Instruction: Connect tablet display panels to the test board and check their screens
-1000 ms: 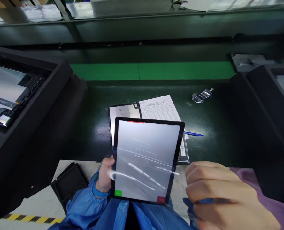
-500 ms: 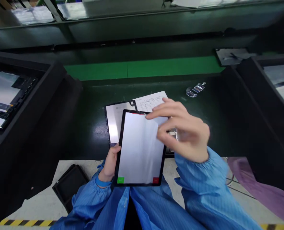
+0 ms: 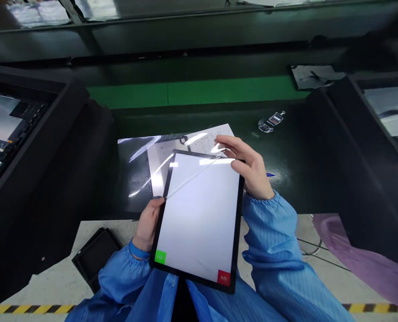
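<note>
The tablet (image 3: 199,214) has a lit white screen with a green square at its lower left and a red square at its lower right. My left hand (image 3: 149,223) grips its left edge, thumb in front and the other fingers hidden behind. A clear plastic film (image 3: 141,154) stretches over the tablet's upper left part and past its left side, with bright glare streaks. My right hand (image 3: 249,167) is closed at the tablet's upper right corner, its fingers at the film's edge. Behind the tablet lie a panel (image 3: 155,165) and a paper form (image 3: 203,139), both partly covered.
Black foam-edged bins (image 3: 81,94) flank the dark bench (image 3: 286,156), with device parts inside. A small shiny metal-and-clear piece (image 3: 271,122) lies right of the form. Another panel (image 3: 316,76) rests at the back right. Black trays (image 3: 96,257) stand on the floor.
The right hand has come down to the tablet's upper right corner. A clear film now shows lifted across the upper left. The tablet has tilted and come closer.
</note>
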The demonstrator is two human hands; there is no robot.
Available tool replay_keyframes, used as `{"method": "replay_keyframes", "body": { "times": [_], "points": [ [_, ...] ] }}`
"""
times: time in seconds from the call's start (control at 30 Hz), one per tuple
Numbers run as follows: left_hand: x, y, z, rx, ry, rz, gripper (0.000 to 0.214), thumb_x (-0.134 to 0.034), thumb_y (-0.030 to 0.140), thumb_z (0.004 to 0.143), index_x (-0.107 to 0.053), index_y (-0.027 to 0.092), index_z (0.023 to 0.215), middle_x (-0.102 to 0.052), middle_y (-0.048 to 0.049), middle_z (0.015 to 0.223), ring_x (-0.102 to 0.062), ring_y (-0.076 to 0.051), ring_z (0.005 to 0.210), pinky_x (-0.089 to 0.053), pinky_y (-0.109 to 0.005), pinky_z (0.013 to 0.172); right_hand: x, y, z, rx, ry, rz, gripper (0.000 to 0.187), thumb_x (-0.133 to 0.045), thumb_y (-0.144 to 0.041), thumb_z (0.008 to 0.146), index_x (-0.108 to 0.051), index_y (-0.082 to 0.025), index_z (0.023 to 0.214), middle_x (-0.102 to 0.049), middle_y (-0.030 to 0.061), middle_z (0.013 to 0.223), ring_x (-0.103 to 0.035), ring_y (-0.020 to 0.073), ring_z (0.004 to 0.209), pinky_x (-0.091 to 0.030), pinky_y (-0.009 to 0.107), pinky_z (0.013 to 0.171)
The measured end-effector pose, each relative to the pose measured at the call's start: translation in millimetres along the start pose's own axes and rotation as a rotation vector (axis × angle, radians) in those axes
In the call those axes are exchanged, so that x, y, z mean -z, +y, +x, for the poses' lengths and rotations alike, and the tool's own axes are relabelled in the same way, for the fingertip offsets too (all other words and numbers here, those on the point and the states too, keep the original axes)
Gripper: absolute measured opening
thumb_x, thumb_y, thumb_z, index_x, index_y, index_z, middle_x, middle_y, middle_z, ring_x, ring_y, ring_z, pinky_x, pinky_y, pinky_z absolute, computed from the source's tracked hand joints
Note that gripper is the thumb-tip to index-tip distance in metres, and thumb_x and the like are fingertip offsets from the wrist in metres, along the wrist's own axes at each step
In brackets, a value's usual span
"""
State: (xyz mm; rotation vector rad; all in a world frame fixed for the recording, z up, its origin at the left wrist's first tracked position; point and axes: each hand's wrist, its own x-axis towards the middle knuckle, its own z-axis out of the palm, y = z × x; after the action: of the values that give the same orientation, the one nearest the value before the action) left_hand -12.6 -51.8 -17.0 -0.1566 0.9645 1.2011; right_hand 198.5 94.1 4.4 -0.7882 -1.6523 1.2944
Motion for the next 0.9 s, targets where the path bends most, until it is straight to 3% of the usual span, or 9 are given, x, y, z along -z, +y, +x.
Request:
{"method": "replay_keyframes", "body": {
  "times": [0.13,0.33,0.5,0.63,0.73,0.9],
  "points": [
    [-2.4,6,-8,0.000,0.004,-0.001,0.013,-0.064,0.016,0.082,-0.076,0.016,0.087,-0.075,-0.0006,0.069,-0.075,-0.025,0.086,-0.060,-0.031,0.080,-9,8,7,-0.112,0.087,0.128,0.045,-0.056,-0.060,0.085,-0.069,-0.031,0.118,-0.065,0.0023,0.128,-0.060,0.0287,0.121,-0.043,0.046,0.110],
    [-13.1,9,-16,-0.288,0.129,-0.048,0.053,-0.060,-0.008,0.077,-0.073,0.027,0.115,-0.077,0.0111,0.076,-0.074,-0.015,0.092,-0.056,-0.015,0.080,-16,24,11,-0.222,0.126,0.225,0.052,-0.052,-0.066,0.083,-0.068,-0.028,0.115,-0.064,0.0027,0.131,-0.062,0.0277,0.117,-0.047,0.045,0.105],
    [-3.7,1,-12,-0.323,0.204,-0.036,0.043,-0.060,-0.008,0.078,-0.077,0.023,0.103,-0.078,0.0080,0.089,-0.075,-0.015,0.086,-0.058,-0.015,0.073,-18,31,13,-0.256,0.144,0.291,0.049,-0.054,-0.064,0.083,-0.069,-0.029,0.113,-0.064,0.0025,0.129,-0.063,0.0263,0.116,-0.047,0.042,0.105],
    [-4.9,-1,-12,-0.265,0.116,-0.058,0.028,-0.064,0.003,0.083,-0.078,0.022,0.098,-0.077,0.0062,0.101,-0.073,-0.020,0.099,-0.060,-0.022,0.078,-19,35,16,-0.315,0.134,0.313,0.051,-0.056,-0.065,0.078,-0.069,-0.029,0.112,-0.063,0.0032,0.131,-0.061,0.0278,0.120,-0.049,0.043,0.103],
    [-11.6,0,-15,-0.245,0.094,-0.090,0.036,-0.060,-0.002,0.082,-0.077,0.024,0.100,-0.076,0.0089,0.106,-0.067,-0.021,0.113,-0.059,-0.023,0.083,-21,39,18,-0.347,0.130,0.310,0.052,-0.056,-0.067,0.076,-0.068,-0.029,0.110,-0.062,0.0035,0.132,-0.059,0.0289,0.122,-0.049,0.045,0.102],
    [-12.4,-1,-18,-0.370,0.145,-0.077,0.058,-0.056,-0.012,0.075,-0.075,0.029,0.111,-0.075,0.0131,0.107,-0.061,-0.020,0.121,-0.056,-0.019,0.090,-22,44,19,-0.361,0.145,0.340,0.050,-0.057,-0.064,0.076,-0.069,-0.028,0.109,-0.063,0.0036,0.130,-0.060,0.0284,0.120,-0.048,0.046,0.103]
  ]
}}
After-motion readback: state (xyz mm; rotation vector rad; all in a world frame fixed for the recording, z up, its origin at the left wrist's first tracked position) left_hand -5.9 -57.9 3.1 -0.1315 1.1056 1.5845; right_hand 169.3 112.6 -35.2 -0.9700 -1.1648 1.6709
